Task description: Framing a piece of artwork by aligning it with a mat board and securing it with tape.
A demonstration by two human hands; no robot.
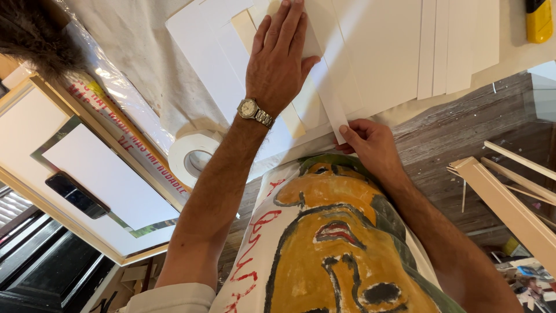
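Observation:
My left hand (280, 58), with a metal wristwatch (255, 111) on its wrist, lies flat with fingers spread on a stack of white card sheets (370, 52) on the cloth-covered table. My right hand (366, 142) pinches the near end of a long narrow white strip (327, 93) that runs up under my left hand. Both hands are at the table's near edge.
A roll of white tape (194, 153) sits left of my left arm. A yellow utility knife (538, 20) lies at the top right. A wooden frame holding a white board (98, 174) and a dark phone (77, 195) is at the left. Wooden mouldings (509, 203) stand at the right.

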